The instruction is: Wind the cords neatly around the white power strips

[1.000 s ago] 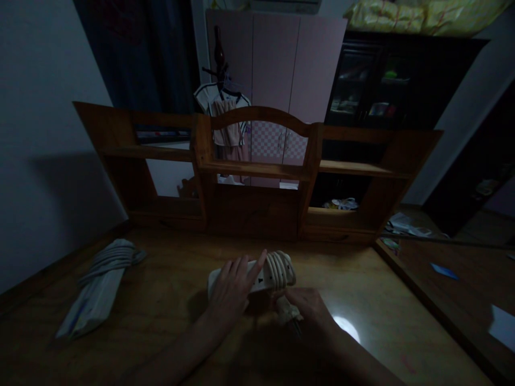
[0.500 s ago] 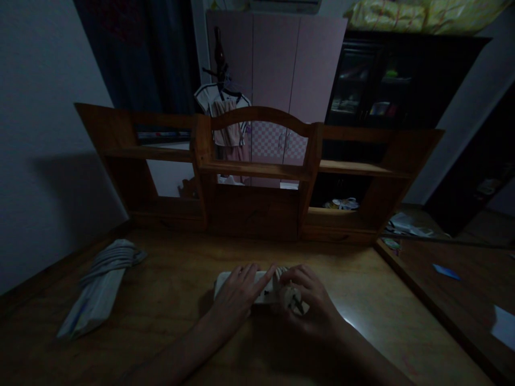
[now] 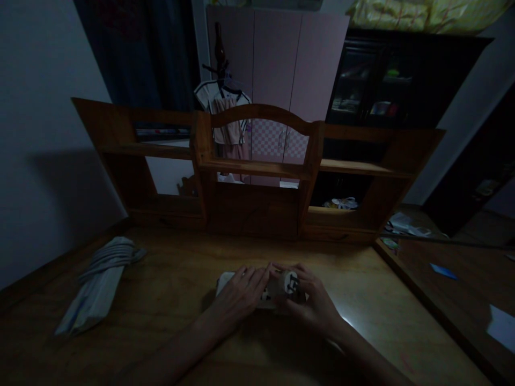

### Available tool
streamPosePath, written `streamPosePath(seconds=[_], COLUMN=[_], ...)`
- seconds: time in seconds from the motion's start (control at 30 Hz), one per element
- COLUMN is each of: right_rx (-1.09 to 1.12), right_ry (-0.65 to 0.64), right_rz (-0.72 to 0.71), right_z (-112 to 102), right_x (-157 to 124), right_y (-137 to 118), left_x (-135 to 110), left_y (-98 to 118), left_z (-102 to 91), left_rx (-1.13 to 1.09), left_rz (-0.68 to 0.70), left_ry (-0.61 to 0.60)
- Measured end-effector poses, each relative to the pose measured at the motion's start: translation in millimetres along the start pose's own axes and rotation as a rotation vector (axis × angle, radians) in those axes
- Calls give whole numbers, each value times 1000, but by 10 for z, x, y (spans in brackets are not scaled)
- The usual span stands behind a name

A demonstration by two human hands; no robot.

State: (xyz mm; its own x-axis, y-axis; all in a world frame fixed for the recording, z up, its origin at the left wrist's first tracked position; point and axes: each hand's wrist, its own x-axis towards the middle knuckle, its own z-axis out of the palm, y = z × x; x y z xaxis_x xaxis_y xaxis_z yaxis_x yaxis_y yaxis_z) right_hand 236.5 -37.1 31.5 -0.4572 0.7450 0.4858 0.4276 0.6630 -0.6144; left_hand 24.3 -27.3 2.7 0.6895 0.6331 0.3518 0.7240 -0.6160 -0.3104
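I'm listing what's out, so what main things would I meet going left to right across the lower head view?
Long pale bundle wrapped with grey cord → left hand on a pale plastic power strip → right hand holding a round pale plug → flat blue rectangular card → flat white sheet.

I am standing in a dim room of somebody's home: a white, dark-trimmed shirt [image 3: 206,95] is hanging from a dark wooden coat stand [image 3: 219,51], a tall pale-pink wardrobe [image 3: 274,64] is rising behind, a dark blue curtain [image 3: 147,56] is falling leftward, and bulging yellow bags [image 3: 388,15] are resting atop a black glass-doored cabinet [image 3: 442,67].
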Motion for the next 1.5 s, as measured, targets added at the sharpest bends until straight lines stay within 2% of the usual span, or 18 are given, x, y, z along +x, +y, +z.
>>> streamPosePath(seconds=[0.2, 0.4, 0.67, 1.2, 1.5], right_rx=[32, 141, 140, -46, 10], right_ry=[-9, 17, 25, 16, 38], right_rz=[65, 114, 270, 107, 109], right_z=[-43, -25, -14, -21, -16], right_x=[21, 30, 12, -55, -20], right_y=[-37, 38, 51, 98, 82], left_x=[-4, -3, -4, 32, 19], left_y=[7, 0, 12, 11, 2], left_z=[-11, 12, 38, -27, -13], left_rx=[-17, -34, -21, -94, -102], left_rz=[-24, 3, 32, 25, 42], left_ry=[3, 10, -17, -35, -61])
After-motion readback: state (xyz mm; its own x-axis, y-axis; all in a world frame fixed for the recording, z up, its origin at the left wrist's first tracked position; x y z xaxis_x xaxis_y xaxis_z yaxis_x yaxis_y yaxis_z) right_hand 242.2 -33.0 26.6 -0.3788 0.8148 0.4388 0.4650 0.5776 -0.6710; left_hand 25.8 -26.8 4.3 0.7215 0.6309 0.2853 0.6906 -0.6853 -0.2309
